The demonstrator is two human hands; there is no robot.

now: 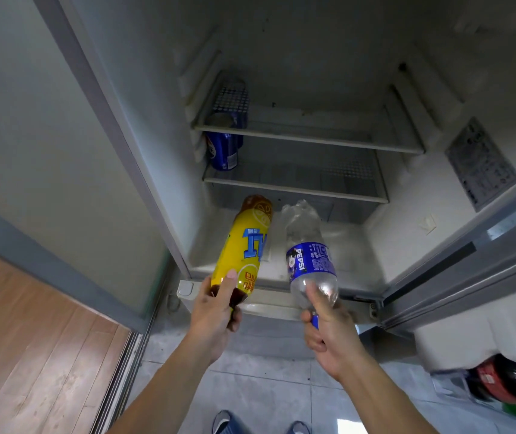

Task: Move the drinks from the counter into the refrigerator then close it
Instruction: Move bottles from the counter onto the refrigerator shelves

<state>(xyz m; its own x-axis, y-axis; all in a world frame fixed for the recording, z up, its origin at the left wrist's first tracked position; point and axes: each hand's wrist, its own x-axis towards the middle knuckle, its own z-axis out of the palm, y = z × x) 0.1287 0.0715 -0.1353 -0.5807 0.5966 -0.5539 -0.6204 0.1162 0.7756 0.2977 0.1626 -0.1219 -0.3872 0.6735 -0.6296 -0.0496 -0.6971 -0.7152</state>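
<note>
My left hand [216,311] grips the neck end of a yellow-labelled bottle of dark tea [244,245], its base pointing into the open refrigerator [313,264]. My right hand [328,327] grips the neck of a clear bottle with a blue Pepsi label [309,255], tilted the same way beside the yellow one. Both bottles hover over the refrigerator's bottom floor. A blue can [223,151] stands on the middle shelf at the left, and another can [230,117] sits on the shelf above it.
The refrigerator door [469,261] stands open to the right, with red and green bottles [510,383] low in its rack. A grey-framed panel [47,136] and wooden floor [31,339] lie to the left. Grey tiles are underfoot.
</note>
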